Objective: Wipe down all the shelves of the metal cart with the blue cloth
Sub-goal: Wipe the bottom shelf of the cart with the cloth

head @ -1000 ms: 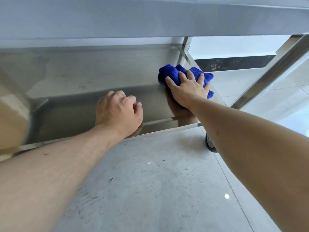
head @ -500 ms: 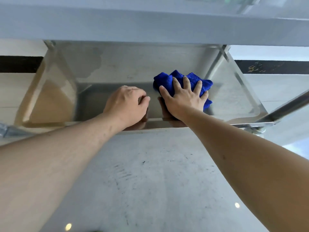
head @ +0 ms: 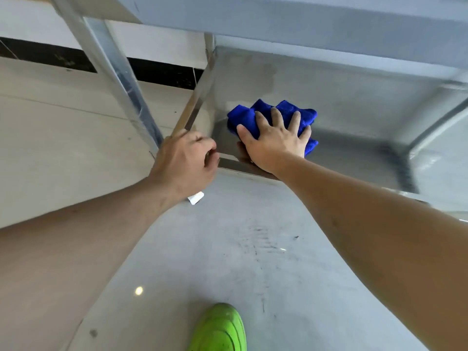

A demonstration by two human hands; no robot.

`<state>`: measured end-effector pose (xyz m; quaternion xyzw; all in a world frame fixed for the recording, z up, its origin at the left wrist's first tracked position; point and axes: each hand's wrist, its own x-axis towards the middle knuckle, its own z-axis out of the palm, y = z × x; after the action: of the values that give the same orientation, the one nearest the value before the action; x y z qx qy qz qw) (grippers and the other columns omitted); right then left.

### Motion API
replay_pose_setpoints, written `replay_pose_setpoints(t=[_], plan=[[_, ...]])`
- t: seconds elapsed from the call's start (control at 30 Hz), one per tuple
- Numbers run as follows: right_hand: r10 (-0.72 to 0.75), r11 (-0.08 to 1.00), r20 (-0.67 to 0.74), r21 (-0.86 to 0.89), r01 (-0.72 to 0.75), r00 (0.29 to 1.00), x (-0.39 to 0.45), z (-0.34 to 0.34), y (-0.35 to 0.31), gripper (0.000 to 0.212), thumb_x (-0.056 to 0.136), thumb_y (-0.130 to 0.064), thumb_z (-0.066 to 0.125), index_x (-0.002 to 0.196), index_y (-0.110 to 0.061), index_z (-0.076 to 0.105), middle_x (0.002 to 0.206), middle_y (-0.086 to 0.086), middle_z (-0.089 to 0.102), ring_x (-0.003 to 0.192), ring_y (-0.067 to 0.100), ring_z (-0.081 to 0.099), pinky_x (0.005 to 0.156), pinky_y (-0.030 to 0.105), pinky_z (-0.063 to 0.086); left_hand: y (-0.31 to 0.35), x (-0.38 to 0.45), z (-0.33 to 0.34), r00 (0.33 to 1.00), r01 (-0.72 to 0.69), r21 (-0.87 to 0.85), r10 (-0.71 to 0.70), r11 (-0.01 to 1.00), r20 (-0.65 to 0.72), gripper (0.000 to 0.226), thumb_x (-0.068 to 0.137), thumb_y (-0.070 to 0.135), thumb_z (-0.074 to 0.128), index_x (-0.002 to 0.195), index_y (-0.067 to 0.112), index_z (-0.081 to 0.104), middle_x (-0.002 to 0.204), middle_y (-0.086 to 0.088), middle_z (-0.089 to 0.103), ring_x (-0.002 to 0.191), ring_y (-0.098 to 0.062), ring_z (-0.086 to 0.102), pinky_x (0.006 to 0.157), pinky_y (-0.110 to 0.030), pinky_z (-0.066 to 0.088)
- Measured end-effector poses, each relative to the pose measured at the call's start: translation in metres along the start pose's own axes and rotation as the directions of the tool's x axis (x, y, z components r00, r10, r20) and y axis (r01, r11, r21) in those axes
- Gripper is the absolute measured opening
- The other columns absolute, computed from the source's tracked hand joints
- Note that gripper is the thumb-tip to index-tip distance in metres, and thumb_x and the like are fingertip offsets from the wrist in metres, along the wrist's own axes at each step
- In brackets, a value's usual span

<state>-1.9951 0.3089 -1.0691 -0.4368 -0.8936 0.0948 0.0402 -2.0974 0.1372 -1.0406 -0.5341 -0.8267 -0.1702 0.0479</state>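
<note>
Our right hand (head: 274,140) presses the cloth (head: 271,117) flat with spread fingers on the bottom shelf (head: 354,148) of the cart (head: 329,26), now near its left end; a second ago the cloth sat by the right end, so we have swept across the shelf. Our left hand (head: 184,163), fingers curled, has shifted along to the shelf's front left corner by the leg (head: 121,79); whether it actually grips the rim we cannot tell. We judge this shelf's pass nearly complete. A green shoe (head: 219,328) stands on the floor (head: 253,249).
</note>
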Motion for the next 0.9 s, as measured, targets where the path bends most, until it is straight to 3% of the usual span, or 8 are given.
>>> replay_pose_setpoints(t=[0.23, 0.4, 0.5, 0.6, 0.73, 0.9], plan=[[-0.233, 0.973, 0.018, 0.002, 0.233, 0.972, -0.018, 0.016, -0.078, 0.070, 0.089, -0.077, 0.014, 0.146, -0.044, 0.035, 0.162, -0.002, 0.025, 0.148, 0.045, 0.002, 0.114, 0.066, 0.000, -0.027, -0.022, -0.023, 0.981, 0.108, -0.042, -0.113, 0.993, -0.156, 0.014, 0.089, 0.018, 0.056, 0.097, 0.013, 0.067, 0.094, -0.007, 0.063, 0.081, -0.030, 0.060, 0.068, -0.043, 0.052], [-0.314, 0.949, 0.019, 0.011, 0.314, 0.949, -0.026, 0.014, -0.071, 0.064, 0.092, -0.069, 0.026, 0.150, -0.041, 0.030, 0.163, -0.003, 0.024, 0.150, 0.045, 0.001, 0.116, 0.065, 0.001, -0.005, 0.024, -0.025, 0.956, 0.149, -0.096, -0.168, 0.984, -0.242, 0.018, 0.091, 0.028, 0.054, 0.102, 0.018, 0.065, 0.101, -0.007, 0.063, 0.086, -0.030, 0.061, 0.074, -0.039, 0.051], [-0.350, 0.936, 0.018, 0.041, 0.349, 0.937, -0.035, 0.009, -0.050, 0.071, 0.091, -0.074, 0.021, 0.153, -0.040, 0.025, 0.163, -0.006, 0.024, 0.151, 0.042, 0.001, 0.118, 0.062, 0.000, 0.017, 0.057, -0.017, 0.945, 0.161, -0.118, -0.187, 0.980, -0.269, 0.025, 0.091, 0.034, 0.051, 0.106, 0.019, 0.066, 0.105, -0.007, 0.065, 0.094, -0.029, 0.061, 0.078, -0.038, 0.050], [-0.320, 0.945, 0.005, 0.067, 0.319, 0.947, -0.044, 0.002, -0.019, 0.080, 0.086, -0.079, 0.012, 0.153, -0.039, 0.027, 0.162, -0.008, 0.026, 0.152, 0.040, 0.002, 0.120, 0.060, 0.001, 0.043, 0.081, -0.001, 0.951, 0.153, -0.135, -0.183, 0.979, -0.249, 0.032, 0.091, 0.036, 0.050, 0.109, 0.018, 0.068, 0.107, -0.009, 0.069, 0.099, -0.031, 0.062, 0.081, -0.038, 0.049], [-0.239, 0.967, -0.019, 0.083, 0.240, 0.971, -0.048, -0.007, 0.028, 0.076, 0.089, -0.077, 0.020, 0.154, -0.038, 0.028, 0.161, -0.011, 0.027, 0.152, 0.037, 0.002, 0.121, 0.057, 0.000, 0.090, 0.097, 0.025, 0.974, 0.124, -0.202, -0.158, 0.971, -0.162, 0.037, 0.093, 0.037, 0.050, 0.119, 0.017, 0.067, 0.116, -0.011, 0.068, 0.111, -0.033, 0.057, 0.094, -0.041, 0.047], [-0.085, 0.995, -0.064, 0.048, 0.088, 0.994, -0.062, -0.020, 0.103, 0.068, 0.089, -0.078, 0.021, 0.146, -0.043, 0.034, 0.160, -0.009, 0.030, 0.151, 0.038, 0.006, 0.120, 0.056, 0.004, 0.142, 0.111, 0.038, 0.988, 0.014, -0.187, -0.042, 0.982, -0.148, 0.039, 0.094, 0.040, 0.045, 0.118, 0.018, 0.065, 0.115, -0.010, 0.067, 0.110, -0.035, 0.055, 0.095, -0.043, 0.045]])
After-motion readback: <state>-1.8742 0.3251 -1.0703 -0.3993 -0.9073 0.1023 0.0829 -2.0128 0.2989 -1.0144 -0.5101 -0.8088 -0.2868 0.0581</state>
